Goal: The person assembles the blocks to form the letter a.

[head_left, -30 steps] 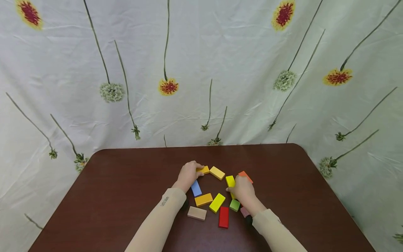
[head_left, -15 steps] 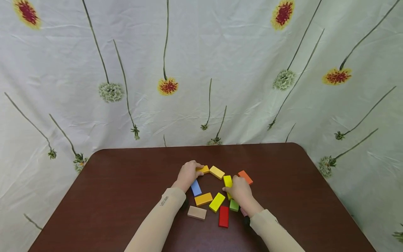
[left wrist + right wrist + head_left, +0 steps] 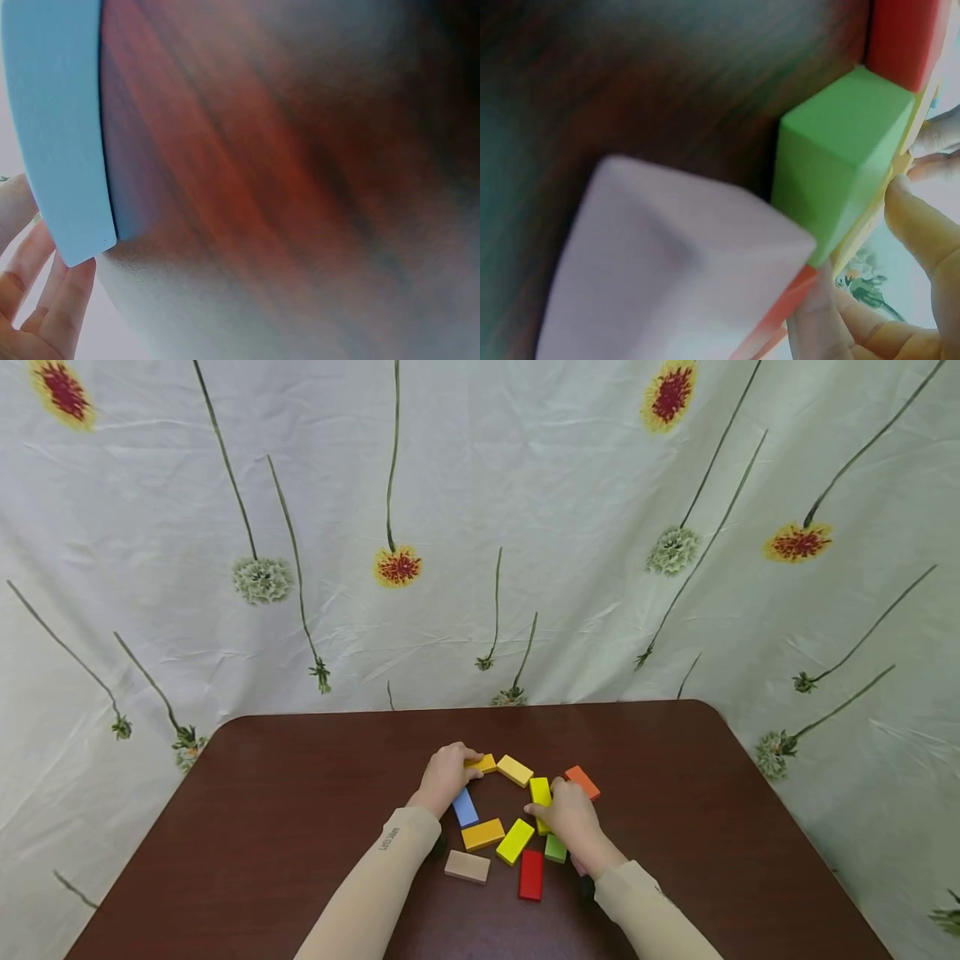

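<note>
While my right hand (image 3: 573, 818) grips a bright-yellow wooden brick (image 3: 539, 793), my left hand (image 3: 440, 778) pinches an orange-yellow wooden brick (image 3: 487, 763) at its left.

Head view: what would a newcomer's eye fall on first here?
Probably the red block, low among the bright blocks on the dark table. Then the left hand pinching an amber block and the right hand pinching a yellow block. Behind, red-and-yellow flowers dot the pale cloth.

- Farthest amber block (image 3: 486, 763): one end hidden by the left hand (image 3: 444, 775).
- Pink block (image 3: 675, 262): cut off by the right wrist view's bottom edge.
- Lettering (image 3: 389, 838) on left sleeve (image 3: 371, 881): too small to read.
</note>
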### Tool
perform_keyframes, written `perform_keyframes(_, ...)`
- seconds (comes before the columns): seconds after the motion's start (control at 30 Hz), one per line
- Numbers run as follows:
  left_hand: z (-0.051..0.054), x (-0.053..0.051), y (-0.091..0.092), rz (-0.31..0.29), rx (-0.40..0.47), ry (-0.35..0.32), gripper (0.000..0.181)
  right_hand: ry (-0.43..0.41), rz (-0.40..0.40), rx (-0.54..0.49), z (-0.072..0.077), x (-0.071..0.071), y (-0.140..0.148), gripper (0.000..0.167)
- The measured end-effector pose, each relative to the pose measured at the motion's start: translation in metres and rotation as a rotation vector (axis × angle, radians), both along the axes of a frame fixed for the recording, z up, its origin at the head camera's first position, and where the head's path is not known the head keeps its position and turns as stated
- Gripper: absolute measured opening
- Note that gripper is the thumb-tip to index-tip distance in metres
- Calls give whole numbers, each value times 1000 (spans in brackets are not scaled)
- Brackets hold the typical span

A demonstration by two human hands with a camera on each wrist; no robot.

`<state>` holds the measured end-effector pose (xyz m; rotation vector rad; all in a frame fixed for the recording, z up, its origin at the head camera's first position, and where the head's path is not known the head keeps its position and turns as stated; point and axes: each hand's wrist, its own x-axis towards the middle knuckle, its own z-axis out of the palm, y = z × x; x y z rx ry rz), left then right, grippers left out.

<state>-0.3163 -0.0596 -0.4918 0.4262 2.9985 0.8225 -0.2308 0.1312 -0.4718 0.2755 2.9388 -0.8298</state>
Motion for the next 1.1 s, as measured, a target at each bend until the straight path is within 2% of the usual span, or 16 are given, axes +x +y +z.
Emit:
perform_keyframes(0.1,0,0,0,-2,-4,-1,29,22,20,-18,2,2,4,52)
perform_keyframes(0.2,-1,0,0,-8,-8,4,28,50,83,10,2,3,10,48)
perform_keyframes(0.37,-1,-1,1,-12,-15,8,28,3,225,42,0,7,21,50)
perform_keyframes(0.57,-2,-1,-1,-14,-5,4,28,-24,334,0,-5,11,30,52)
perform_keyframes(0.87,-6,0,-8,-69,4,-21,36,-20,349,-2,-12,12,34,53)
perform_keyframes(1.1,3,2,-20,-100,44,38,35,-8,352,-2,-11,13,37,54)
